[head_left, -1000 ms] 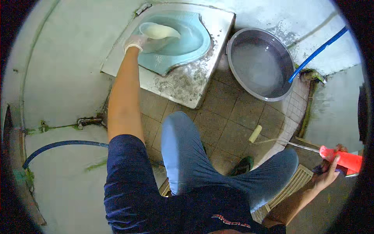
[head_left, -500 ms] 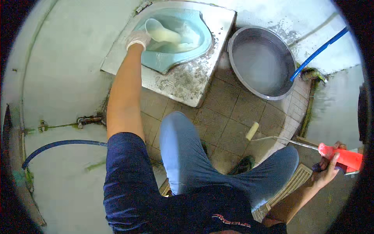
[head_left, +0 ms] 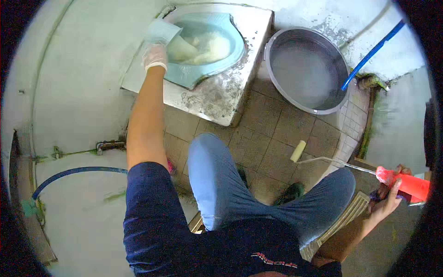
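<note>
My left hand, in a thin pale glove, is closed on a whitish water dipper. The dipper is tipped over the pale blue squat toilet, and water runs from its mouth into the bowl, where it churns white. Off to the right, my bare right hand is wrapped round a small paint roller by its red grip. A bent wire joins the cream roller head to that grip. Something dark purple shows by the fingers; what it is I cannot make out.
A round grey tub of cloudy water stands right of the raised toilet block. A blue hose hangs into it. Another hose curves along the left wall. Brown tiles cover the floor, with a slatted grate near my right leg.
My left hand has turned the dipper and shifted slightly left and down. Its mouth now points toward the bowl and water pours out. The right hand has stayed nearly still with the roller.
</note>
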Demonstrator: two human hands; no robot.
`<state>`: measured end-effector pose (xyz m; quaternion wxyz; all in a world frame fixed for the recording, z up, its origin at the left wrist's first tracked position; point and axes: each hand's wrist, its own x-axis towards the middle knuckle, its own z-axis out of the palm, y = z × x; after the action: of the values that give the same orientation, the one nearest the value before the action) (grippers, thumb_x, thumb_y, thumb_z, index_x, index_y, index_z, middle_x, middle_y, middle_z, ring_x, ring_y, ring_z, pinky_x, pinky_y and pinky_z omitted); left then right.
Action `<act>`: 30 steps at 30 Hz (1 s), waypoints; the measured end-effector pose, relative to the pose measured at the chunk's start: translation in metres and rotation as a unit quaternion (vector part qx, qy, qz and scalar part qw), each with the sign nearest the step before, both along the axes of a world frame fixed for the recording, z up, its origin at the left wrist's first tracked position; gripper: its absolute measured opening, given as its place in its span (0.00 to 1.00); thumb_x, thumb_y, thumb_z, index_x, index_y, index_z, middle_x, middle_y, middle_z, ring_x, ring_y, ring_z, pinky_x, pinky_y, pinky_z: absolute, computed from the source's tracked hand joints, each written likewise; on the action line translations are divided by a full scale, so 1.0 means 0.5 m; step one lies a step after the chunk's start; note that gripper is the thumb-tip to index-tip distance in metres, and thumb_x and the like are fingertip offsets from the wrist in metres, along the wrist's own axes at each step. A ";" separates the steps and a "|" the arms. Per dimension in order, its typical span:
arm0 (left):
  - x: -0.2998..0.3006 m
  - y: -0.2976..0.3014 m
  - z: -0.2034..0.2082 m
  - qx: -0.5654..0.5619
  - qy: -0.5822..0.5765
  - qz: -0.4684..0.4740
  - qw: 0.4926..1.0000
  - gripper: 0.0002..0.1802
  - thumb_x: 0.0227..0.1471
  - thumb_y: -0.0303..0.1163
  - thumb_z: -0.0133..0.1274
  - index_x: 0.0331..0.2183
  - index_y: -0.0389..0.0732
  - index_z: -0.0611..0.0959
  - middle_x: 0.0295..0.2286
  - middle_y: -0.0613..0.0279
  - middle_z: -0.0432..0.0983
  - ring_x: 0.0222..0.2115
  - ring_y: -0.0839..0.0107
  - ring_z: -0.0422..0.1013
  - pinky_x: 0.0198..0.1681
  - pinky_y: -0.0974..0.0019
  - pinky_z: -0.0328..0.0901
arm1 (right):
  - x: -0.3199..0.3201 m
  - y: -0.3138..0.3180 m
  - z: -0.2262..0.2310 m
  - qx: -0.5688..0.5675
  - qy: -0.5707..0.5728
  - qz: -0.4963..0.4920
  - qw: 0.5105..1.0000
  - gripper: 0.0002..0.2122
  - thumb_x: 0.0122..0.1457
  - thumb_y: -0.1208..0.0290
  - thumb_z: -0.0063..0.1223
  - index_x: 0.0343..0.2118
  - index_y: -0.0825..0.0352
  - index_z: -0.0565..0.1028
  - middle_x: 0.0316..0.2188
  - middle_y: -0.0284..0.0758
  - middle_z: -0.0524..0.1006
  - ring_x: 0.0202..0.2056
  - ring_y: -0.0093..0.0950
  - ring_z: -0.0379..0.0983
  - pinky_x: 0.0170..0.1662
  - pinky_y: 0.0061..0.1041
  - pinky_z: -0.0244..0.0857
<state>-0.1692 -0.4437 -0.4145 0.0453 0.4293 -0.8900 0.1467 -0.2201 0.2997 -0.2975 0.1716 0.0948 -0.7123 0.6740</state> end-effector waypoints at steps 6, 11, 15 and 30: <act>-0.041 0.167 0.044 -0.023 0.106 -0.056 0.992 0.13 0.51 0.30 0.42 0.37 0.43 0.79 0.34 0.48 0.75 0.38 0.57 0.73 0.40 0.56 0.67 | -0.001 0.020 -0.013 -0.039 -0.053 -0.010 0.998 0.17 0.58 0.66 0.50 0.46 0.69 0.65 0.38 0.30 0.70 0.17 0.10 0.50 0.18 0.10 0.43; -0.176 0.431 0.047 0.098 0.176 -0.284 0.938 0.16 0.53 0.39 0.39 0.36 0.45 0.79 0.32 0.46 0.76 0.31 0.49 0.73 0.35 0.49 0.66 | -0.002 -0.003 0.000 0.001 -0.087 0.005 0.996 0.16 0.56 0.67 0.54 0.42 0.67 0.62 0.36 0.36 0.65 0.39 0.27 0.64 0.45 0.27 0.61; -0.316 0.629 -0.047 0.188 0.049 -0.333 0.922 0.11 0.49 0.29 0.42 0.31 0.37 0.78 0.29 0.43 0.76 0.31 0.49 0.74 0.34 0.51 0.68 | -0.009 -0.024 0.013 0.016 -0.072 0.084 0.994 0.19 0.53 0.63 0.57 0.41 0.67 0.62 0.34 0.34 0.64 0.34 0.25 0.62 0.39 0.23 0.59; -0.462 0.785 -0.364 0.332 -0.076 -0.271 0.900 0.30 0.36 0.50 0.60 0.40 0.42 0.79 0.38 0.50 0.75 0.41 0.58 0.72 0.44 0.58 0.66 | 0.018 0.033 -0.024 -0.051 -0.104 0.025 0.993 0.21 0.51 0.61 0.57 0.40 0.68 0.60 0.33 0.36 0.62 0.29 0.23 0.61 0.35 0.20 0.58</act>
<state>-0.4004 -0.0510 -0.5967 -0.1294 0.1491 -0.9697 -0.1438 -0.2112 0.3162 -0.3097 0.0844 0.0329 -0.6880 0.7200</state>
